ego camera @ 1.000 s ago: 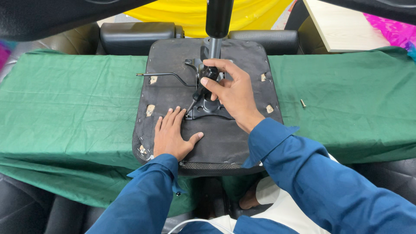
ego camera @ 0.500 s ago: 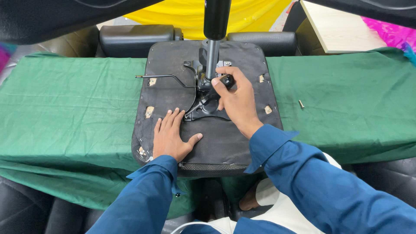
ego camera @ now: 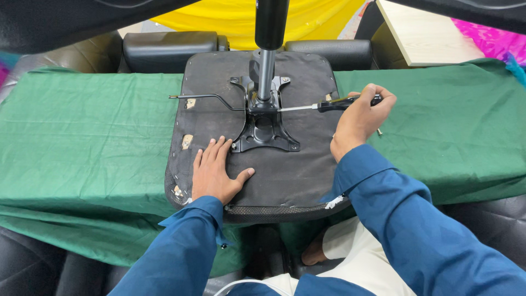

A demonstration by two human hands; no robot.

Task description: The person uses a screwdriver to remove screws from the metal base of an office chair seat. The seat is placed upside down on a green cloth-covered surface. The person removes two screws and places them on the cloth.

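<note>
An upturned black chair seat (ego camera: 296, 175) lies on a green cloth (ego camera: 87, 142). A black metal mechanism plate (ego camera: 266, 129) is fixed at its middle, with a gas cylinder column (ego camera: 267, 60) rising from it and a thin lever (ego camera: 203, 97) sticking out left. My left hand (ego camera: 216, 172) rests flat on the seat's underside, just left of the plate's near corner. My right hand (ego camera: 359, 118) grips a black-handled screwdriver (ego camera: 329, 104), held level, its shaft tip touching the base of the column from the right.
A small screw (ego camera: 379, 131) lies on the cloth by my right hand. Black padded cushions (ego camera: 170, 46) sit behind the seat, a pale wooden board (ego camera: 422, 33) at the back right, yellow fabric (ego camera: 235, 19) beyond. My blue sleeves fill the foreground.
My right hand has drawn back from over the mechanism plate to the right, now holding the screwdriver level with its tip at the column base. The left hand stays flat on the seat.
</note>
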